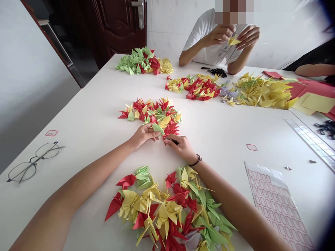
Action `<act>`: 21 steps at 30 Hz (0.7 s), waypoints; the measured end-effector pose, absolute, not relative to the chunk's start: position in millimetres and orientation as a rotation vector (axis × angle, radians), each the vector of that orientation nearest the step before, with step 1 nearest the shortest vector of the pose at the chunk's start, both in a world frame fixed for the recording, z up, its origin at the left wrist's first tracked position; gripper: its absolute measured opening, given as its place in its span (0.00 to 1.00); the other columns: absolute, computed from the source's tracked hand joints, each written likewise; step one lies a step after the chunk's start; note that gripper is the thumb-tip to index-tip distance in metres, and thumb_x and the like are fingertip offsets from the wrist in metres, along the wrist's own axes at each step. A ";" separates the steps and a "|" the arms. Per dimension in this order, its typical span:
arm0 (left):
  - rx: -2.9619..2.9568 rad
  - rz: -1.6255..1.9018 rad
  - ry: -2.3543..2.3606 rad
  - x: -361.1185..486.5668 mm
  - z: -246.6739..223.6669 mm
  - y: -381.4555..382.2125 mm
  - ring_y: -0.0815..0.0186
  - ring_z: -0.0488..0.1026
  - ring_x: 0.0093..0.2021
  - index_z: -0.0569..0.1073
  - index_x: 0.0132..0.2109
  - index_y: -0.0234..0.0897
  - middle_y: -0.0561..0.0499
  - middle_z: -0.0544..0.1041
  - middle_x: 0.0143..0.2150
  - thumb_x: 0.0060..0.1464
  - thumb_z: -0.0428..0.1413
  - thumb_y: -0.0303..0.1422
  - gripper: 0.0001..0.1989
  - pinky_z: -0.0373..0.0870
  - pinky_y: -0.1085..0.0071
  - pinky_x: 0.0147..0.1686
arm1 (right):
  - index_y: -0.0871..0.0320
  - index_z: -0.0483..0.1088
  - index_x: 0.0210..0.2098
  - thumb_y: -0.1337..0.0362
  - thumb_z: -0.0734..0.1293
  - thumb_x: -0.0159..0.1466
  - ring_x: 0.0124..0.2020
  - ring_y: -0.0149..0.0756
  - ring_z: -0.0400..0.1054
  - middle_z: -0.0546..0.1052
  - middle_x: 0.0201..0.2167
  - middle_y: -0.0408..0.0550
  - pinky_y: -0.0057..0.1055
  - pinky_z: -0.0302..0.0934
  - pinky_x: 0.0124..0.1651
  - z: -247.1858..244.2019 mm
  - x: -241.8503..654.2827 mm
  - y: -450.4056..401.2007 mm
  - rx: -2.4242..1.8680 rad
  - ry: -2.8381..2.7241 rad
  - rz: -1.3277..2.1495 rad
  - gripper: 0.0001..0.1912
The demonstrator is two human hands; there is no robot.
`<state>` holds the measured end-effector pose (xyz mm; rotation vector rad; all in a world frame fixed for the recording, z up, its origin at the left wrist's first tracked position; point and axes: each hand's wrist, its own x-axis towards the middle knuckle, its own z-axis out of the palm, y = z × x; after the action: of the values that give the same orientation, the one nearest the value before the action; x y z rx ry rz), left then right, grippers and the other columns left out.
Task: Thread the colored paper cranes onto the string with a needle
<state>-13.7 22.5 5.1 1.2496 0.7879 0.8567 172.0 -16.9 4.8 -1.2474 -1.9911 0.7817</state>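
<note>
The white table (pixel 91 104) carries five piles of paper cranes (pixel 167 209), with open room on my left side. My left hand (pixel 143 136) is pinching one green crane (pixel 158 129); my right hand (pixel 180 148) grips one thin black tool (pixel 173 141) beside it.

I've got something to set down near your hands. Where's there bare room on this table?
The white tabletop is bare between the eyeglasses and your left hand, and between your right hand and the pink-outlined label sheet. It's crowded at the paper crane pile just beyond your hands and the larger crane pile nearer you.
</note>
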 end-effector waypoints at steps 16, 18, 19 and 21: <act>1.139 0.881 0.838 -12.1 7.3 22.0 0.75 0.66 0.23 0.67 0.32 0.34 0.57 0.68 0.24 0.40 0.59 0.34 0.12 0.66 0.75 0.28 | 0.60 0.69 0.32 0.53 0.61 0.58 0.24 0.29 0.62 0.72 0.26 0.45 0.25 0.56 0.29 2.2 171.1 -16.1 -1.284 -1.944 0.780 0.15; 1.145 0.885 0.846 -11.9 7.3 22.3 0.75 0.65 0.21 0.66 0.33 0.34 0.58 0.67 0.23 0.39 0.59 0.34 0.13 0.66 0.75 0.28 | 0.60 0.69 0.31 0.54 0.61 0.58 0.24 0.29 0.62 0.72 0.25 0.45 0.25 0.55 0.29 2.7 171.2 -16.4 -1.279 -1.936 0.782 0.15; 1.147 0.887 0.847 -11.8 7.4 22.3 0.75 0.64 0.21 0.66 0.33 0.34 0.59 0.66 0.22 0.39 0.60 0.34 0.13 0.65 0.75 0.28 | 0.60 0.68 0.31 0.54 0.61 0.58 0.24 0.29 0.62 0.72 0.25 0.45 0.25 0.55 0.29 3.0 171.2 -16.6 -1.272 -1.930 0.785 0.15; 1.151 0.888 0.845 -11.8 7.5 22.3 0.75 0.64 0.21 0.66 0.33 0.34 0.59 0.65 0.21 0.39 0.60 0.33 0.13 0.65 0.75 0.28 | 0.60 0.68 0.31 0.54 0.61 0.58 0.24 0.29 0.62 0.72 0.26 0.45 0.25 0.55 0.29 3.5 171.2 -16.9 -1.256 -1.917 0.791 0.14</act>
<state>-11.8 22.3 7.5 1.1515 0.8452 0.8880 171.2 -16.9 3.5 -1.2563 -1.9170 0.7911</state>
